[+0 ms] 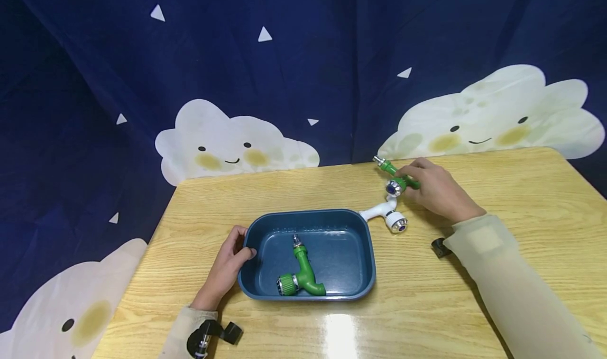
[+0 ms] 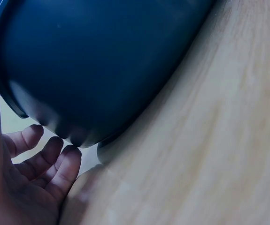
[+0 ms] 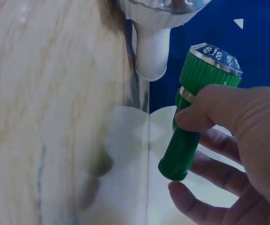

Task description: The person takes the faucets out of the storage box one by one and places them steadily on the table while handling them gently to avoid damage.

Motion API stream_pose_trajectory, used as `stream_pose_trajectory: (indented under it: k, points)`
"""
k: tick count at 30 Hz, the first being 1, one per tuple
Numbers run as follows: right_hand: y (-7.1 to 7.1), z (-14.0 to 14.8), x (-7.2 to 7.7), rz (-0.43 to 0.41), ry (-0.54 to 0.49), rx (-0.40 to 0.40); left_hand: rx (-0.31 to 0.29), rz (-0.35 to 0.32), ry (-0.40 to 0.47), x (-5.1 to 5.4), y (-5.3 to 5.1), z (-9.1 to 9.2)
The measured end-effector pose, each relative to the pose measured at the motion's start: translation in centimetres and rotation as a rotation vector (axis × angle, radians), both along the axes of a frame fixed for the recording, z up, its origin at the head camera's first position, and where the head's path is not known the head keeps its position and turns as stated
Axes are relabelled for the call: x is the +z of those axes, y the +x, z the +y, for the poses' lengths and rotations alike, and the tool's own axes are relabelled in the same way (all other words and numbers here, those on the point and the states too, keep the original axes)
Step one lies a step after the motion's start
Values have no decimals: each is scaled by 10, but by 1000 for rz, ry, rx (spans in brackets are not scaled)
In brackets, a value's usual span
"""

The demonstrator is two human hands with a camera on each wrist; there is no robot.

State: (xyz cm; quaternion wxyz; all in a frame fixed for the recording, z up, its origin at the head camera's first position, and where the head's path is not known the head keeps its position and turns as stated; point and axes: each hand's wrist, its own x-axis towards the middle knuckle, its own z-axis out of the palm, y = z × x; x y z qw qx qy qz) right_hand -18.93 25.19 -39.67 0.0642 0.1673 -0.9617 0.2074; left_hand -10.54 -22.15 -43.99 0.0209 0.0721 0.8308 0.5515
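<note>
A blue plastic basin (image 1: 308,214) stands on the table. My left hand (image 1: 229,264) holds its left end, the thumb over the rim and the other fingers beside the outer wall (image 2: 92,70). Inside the basin lies a green faucet (image 1: 304,269) with a ribbed knob and metal tip. My right hand (image 1: 433,187) grips a second green faucet (image 1: 390,168) beyond the basin's right corner. In the right wrist view the thumb and fingers pinch that faucet's body (image 3: 181,145) below its knob. A white faucet (image 1: 379,210) lies beside the basin's right corner, below the right hand.
The wooden table (image 1: 474,306) carries all these things. A dark blue curtain (image 1: 308,58) printed with clouds hangs along its back edge. Black straps with small black pieces (image 1: 232,332) sit at the wrists.
</note>
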Motion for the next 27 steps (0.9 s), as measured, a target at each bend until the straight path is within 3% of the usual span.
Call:
stream_pose_trajectory:
  k: [27]
  points:
    - [-2, 7, -3, -41, 26, 2, -8, 10, 6, 0, 0, 0]
